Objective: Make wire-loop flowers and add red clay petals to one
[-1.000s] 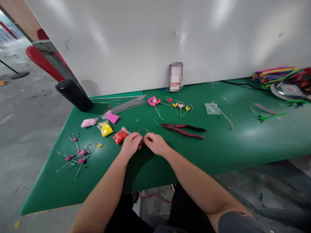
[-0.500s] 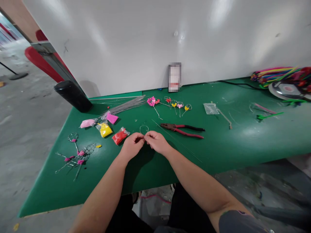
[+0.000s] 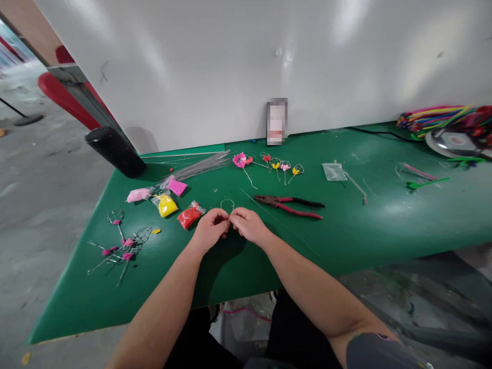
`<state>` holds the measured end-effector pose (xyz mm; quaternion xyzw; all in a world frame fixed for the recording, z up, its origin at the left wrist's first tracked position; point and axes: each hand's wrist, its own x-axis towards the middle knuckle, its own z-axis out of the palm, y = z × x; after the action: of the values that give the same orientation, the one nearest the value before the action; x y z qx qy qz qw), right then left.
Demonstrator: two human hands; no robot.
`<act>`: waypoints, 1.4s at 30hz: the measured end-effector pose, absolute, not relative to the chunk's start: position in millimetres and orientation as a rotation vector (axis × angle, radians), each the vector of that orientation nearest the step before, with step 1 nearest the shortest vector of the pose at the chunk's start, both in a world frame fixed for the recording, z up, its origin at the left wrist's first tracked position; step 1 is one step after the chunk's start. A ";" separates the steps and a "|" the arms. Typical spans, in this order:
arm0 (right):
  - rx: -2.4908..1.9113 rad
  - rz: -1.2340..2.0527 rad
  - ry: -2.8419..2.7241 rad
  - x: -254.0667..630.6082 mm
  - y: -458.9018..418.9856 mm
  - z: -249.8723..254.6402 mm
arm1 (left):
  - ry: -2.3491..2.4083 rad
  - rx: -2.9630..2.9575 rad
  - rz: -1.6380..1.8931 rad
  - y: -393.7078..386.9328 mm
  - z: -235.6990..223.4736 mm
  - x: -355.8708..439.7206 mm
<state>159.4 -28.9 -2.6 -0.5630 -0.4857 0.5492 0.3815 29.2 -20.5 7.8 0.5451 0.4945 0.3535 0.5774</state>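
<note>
Between my fingertips is a thin wire bent into a small round loop (image 3: pixel 227 200), standing up beyond my hands. My left hand (image 3: pixel 210 227) pinches the wire near the base of the loop. Right against it, my right hand (image 3: pixel 246 224) also pinches the wire, and the fingers hide its ends. A bag of red clay-like material (image 3: pixel 190 215) lies just left of my left hand. Pliers with red and black handles (image 3: pixel 288 201) rest to the right, beside a long straight wire (image 3: pixel 284 225).
Bags of yellow (image 3: pixel 167 205) and pink (image 3: pixel 140 195) material lie left, near wire racket shapes (image 3: pixel 128 248). A wire bundle (image 3: pixel 200 168), small wire flowers (image 3: pixel 241 160) and a phone (image 3: pixel 277 123) sit behind. Far right are pipe cleaners (image 3: pixel 434 120) and a round device (image 3: pixel 449 143).
Both hands stay together on the wire, with small shifts of the fingers. The left fingers have closed in a little, and the loop has turned slightly.
</note>
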 end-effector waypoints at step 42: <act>-1.356 1.143 -1.523 157.3 -35.4 -6.7 | 1.285 1.312 0.883 -18.5 13.2 26.8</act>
<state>157.3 -35.4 -6.7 -0.5338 -0.5998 0.4498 0.3912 26.8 -18.5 13.2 0.5482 0.5371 0.3688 0.5243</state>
